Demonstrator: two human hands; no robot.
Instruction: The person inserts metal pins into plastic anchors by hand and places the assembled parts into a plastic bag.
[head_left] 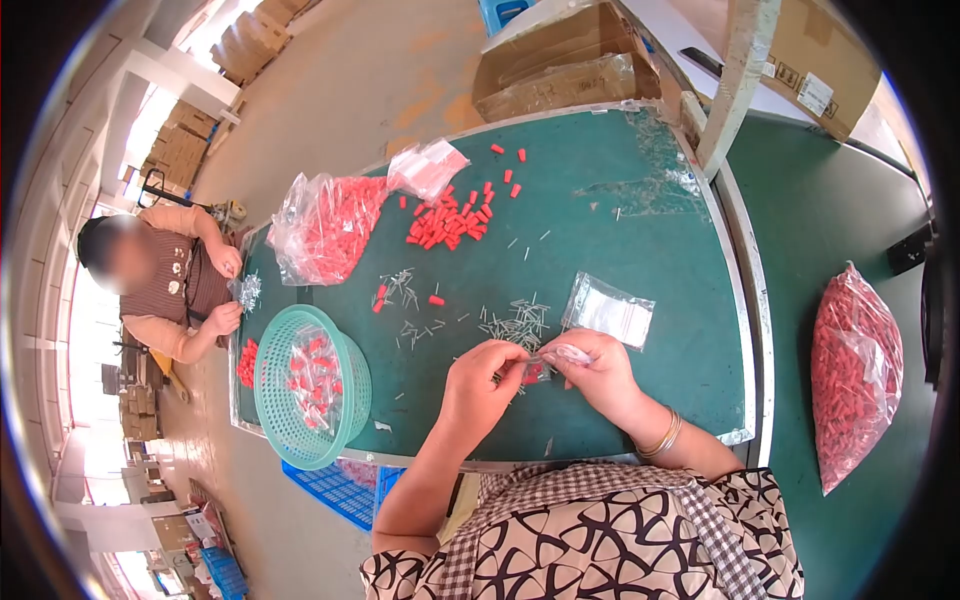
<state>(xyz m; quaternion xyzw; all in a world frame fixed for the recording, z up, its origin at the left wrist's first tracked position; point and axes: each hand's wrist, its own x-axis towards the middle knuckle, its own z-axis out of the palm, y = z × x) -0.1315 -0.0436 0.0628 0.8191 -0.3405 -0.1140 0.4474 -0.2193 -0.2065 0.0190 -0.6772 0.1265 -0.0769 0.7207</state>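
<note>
My left hand [482, 388] and my right hand [602, 374] meet over the near part of the green table [640, 270]. Both pinch the edge of a small clear plastic bag [572, 354], with something red showing just below the fingers. Part of the bag is hidden in my right hand. Right beyond the hands lies a pile of thin metal screws or nails [517, 321]. A flat clear packet [612, 310] with a white label is beside my right hand. Smaller groups of metal pins [402, 288] and a loose red plug [436, 300] lie farther left.
A green basket [268, 372] of filled bags stands at the left edge. Beyond are a large bag of red plugs [325, 225] and a loose red pile [447, 222]. A co-worker [185, 275] handles small parts at the far left. Another red-filled sack [855, 375] lies right.
</note>
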